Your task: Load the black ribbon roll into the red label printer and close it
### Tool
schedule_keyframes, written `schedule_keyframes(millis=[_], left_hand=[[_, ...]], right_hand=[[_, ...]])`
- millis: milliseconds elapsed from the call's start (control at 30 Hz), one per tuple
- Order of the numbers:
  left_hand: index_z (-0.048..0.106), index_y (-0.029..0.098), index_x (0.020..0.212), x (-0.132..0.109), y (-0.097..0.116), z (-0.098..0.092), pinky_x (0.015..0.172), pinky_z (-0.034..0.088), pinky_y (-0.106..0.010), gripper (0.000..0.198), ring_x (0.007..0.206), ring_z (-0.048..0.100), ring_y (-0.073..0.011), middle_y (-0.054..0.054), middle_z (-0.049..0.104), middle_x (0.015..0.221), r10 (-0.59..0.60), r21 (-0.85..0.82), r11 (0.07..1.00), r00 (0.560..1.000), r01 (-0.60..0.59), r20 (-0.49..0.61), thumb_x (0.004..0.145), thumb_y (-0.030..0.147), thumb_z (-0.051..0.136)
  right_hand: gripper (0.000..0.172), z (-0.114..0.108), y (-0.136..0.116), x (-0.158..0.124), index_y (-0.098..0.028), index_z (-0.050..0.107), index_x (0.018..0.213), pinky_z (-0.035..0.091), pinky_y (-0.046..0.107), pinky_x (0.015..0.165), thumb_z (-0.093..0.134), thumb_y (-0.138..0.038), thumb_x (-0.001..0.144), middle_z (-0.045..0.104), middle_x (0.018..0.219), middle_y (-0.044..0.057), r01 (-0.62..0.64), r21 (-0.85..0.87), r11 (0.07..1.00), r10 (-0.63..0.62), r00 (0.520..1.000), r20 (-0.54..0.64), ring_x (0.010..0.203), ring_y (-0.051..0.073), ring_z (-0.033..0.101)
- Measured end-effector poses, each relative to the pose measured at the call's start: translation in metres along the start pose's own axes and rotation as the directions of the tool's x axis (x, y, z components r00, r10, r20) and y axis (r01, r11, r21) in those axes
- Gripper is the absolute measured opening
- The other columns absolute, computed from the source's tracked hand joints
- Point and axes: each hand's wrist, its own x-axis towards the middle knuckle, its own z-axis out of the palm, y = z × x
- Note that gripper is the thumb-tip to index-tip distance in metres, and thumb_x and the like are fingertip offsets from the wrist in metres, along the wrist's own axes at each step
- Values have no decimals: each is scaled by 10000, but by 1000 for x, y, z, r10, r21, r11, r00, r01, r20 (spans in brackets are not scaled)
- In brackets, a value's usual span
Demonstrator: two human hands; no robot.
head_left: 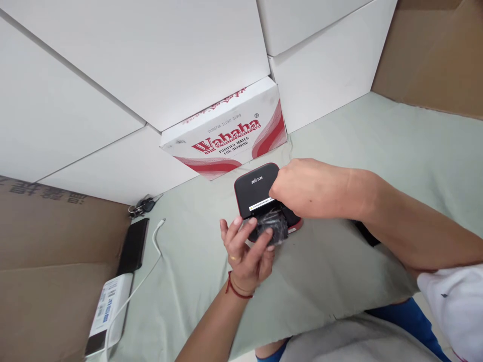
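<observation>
A flat black case with rounded corners and a red edge (252, 188) lies on the cloth, small pale lettering and a white warning label on its upper face. At its lower side, my left hand (249, 251) grips a crinkled, dark see-through plastic bag (276, 226) between thumb and fingers; its contents are hard to make out. My right hand (309, 188) is closed over the case's right side, fingers bent down and hidden behind the knuckles. Whether it pinches the case or something small cannot be seen.
Behind the case stands a white and red Wahaha water carton (230, 136) against white boxes (136, 55). Keys (143, 206), a black phone-like slab (133, 245), a white labelled box (111, 309) and a white cable (156, 241) are at left. Cardboard (433, 55) walls both sides.
</observation>
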Motion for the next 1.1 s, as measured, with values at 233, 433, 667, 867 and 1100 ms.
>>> schedule_keyframes(millis=[233,433,667,867,1100], left_hand=[[556,304,1643,-2,-20,5,1438,222,-624,481,1426,723,-263,-84,818,1388,-407,-314,866,913,390,13,1171,355,484],[681,286,1475,0,-26,6,1233,520,-487,372,1324,775,-263,-80,861,1257,-571,-516,685,819,514,58,1109,353,661],[736,281,1323,7,-29,5,1173,554,-452,377,1239,797,-260,-67,858,1227,-650,-629,561,757,538,68,965,340,839],[721,275,1361,9,-29,3,1186,528,-448,411,1304,763,-260,-64,876,1177,-638,-648,549,766,528,85,973,345,837],[754,235,1204,6,-34,14,1010,580,-400,308,1024,836,-245,-49,868,1074,-650,-617,592,760,519,16,1033,490,739]], right_hand=[[171,2,-9,5,-151,784,859,403,307,667,665,-35,902,712,694,64,36,-109,993,-35,999,11,688,202,658],[184,1,-4,10,-142,794,875,396,307,668,658,-18,872,729,719,76,25,-95,995,-23,999,26,707,206,666],[245,-6,4,1,-166,809,957,350,326,628,607,-31,925,737,780,81,-56,5,998,55,998,35,696,208,639],[185,-2,2,-7,-168,806,975,374,318,648,679,-68,883,729,758,71,-25,11,1000,24,1000,13,717,207,666],[155,4,-11,0,-178,737,790,390,309,655,717,-33,840,690,690,57,21,-14,1000,-21,1000,-14,702,206,658]])
